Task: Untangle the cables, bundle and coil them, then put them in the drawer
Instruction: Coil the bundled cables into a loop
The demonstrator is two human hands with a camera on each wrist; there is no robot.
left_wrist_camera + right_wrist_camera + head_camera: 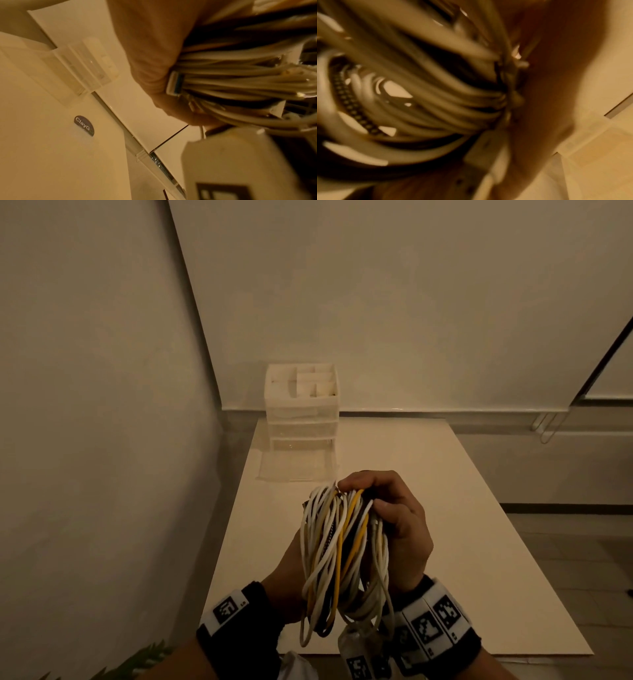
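Both hands: right hand (397, 529) and left hand (291, 580) clasp the coiled white, yellow and black cable bundle (342, 556) so loops stay gathered.
Position: above the white table (445, 508).
Destination: clear plastic drawer unit (301, 422), lowest drawer open.

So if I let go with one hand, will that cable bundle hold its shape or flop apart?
Probably flop: the cables hang in loose, uneven loops below the right hand, and no tie is visible. Loose ends dangle, so strands may slip out. It likely isn't heavy.
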